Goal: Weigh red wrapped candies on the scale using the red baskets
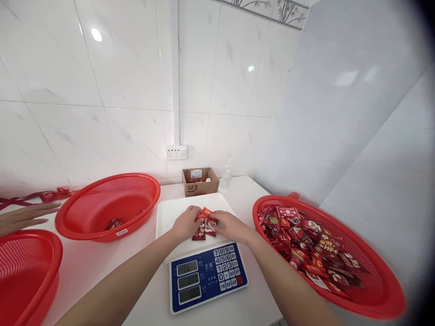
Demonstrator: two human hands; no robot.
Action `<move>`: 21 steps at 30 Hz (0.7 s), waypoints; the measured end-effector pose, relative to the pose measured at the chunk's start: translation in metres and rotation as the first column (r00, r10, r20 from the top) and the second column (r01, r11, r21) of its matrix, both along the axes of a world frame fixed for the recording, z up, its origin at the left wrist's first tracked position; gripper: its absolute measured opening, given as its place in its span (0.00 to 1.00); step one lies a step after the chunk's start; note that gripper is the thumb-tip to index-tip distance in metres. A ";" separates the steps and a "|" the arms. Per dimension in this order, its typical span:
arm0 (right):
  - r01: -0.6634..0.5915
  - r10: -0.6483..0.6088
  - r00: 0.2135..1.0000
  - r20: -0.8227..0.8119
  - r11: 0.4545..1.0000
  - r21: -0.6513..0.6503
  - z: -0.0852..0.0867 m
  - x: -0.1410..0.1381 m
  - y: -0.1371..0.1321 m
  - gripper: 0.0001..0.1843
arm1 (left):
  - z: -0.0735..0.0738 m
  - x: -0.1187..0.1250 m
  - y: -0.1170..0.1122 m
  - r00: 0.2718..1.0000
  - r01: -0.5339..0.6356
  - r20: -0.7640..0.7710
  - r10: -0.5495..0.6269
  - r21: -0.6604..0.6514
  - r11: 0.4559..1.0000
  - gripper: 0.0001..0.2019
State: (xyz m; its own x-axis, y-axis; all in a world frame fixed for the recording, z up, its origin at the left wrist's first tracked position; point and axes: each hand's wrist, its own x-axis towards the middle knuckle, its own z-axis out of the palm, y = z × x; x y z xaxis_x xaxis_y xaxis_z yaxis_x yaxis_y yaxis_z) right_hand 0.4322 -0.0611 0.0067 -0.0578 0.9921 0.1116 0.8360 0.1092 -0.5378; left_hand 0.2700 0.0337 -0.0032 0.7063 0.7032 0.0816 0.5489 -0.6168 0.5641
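Head view: left hand [186,222] and right hand [231,226] meet over the scale tray [166,217] on the desk [88,258], each grip pinched on the small red packets [205,225]; light, crinkly, probably slick, best held by their edges.

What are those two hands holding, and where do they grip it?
A small bunch of red packets on the scale: the left hand pinches its left side, the right hand its right side.
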 end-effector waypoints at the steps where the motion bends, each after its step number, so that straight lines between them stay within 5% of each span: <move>1: 0.003 -0.003 1.000 -0.002 1.000 -0.002 0.000 0.000 0.000 0.22 | -0.001 0.000 0.001 1.000 -0.002 0.006 0.002 -0.002 1.000 0.09; 7: 0.030 -0.030 0.999 -0.010 0.999 -0.010 0.000 -0.002 -0.001 0.23 | -0.003 0.001 0.003 0.999 -0.005 0.033 0.005 0.006 1.000 0.11; 13: 0.119 -0.119 0.992 -0.040 0.993 0.009 0.002 -0.003 -0.010 0.21 | 0.012 -0.007 -0.004 1.000 -0.028 0.010 0.027 0.052 0.998 0.12; 21: 0.318 -0.307 0.942 -0.134 0.946 0.067 -0.003 0.009 -0.067 0.23 | 0.006 -0.013 -0.010 0.992 0.108 -0.083 -0.099 0.111 0.988 0.25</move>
